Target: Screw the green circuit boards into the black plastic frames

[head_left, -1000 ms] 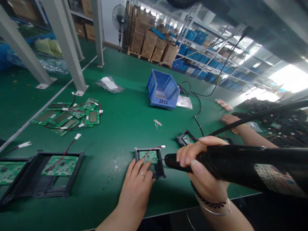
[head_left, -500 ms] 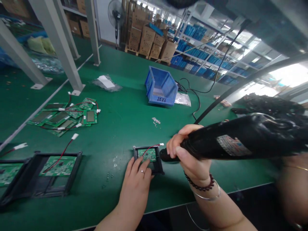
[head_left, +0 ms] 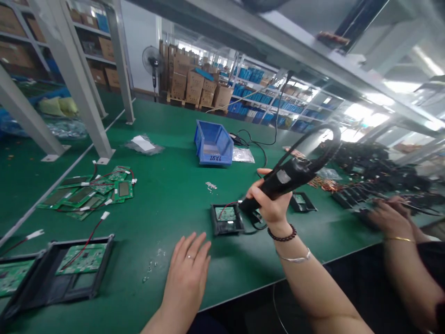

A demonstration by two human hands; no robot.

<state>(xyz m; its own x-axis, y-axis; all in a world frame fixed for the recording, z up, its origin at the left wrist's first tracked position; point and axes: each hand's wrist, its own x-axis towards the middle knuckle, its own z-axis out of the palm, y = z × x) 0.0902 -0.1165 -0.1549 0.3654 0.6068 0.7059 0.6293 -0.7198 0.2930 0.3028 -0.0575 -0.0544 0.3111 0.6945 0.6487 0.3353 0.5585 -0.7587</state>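
My right hand (head_left: 273, 202) is wrapped round a black electric screwdriver (head_left: 285, 180), tilted with its cable end up and to the right. Its lower end is near a small black plastic case (head_left: 227, 228), and its tip is hidden. A green circuit board (head_left: 225, 214) with a red and black wire lies inside that case. Flat on the green table, my left hand (head_left: 189, 269) is open with fingers stretched out, to the left of the case and apart from it. A small heap of screws (head_left: 210, 186) lies beyond the case.
A blue bin (head_left: 214, 147) marked 25X6 stands further back. Circuit boards with wires (head_left: 88, 190) are piled at left, above larger black cases (head_left: 69, 269) holding boards. Another case (head_left: 303, 202) lies at right, near a co-worker's hands (head_left: 391, 218). Metal posts (head_left: 74, 79) rise at left.
My left hand has let go of the case and moved left onto the table. My right hand has swung the screwdriver more upright. The view has shifted, showing more of the right side.
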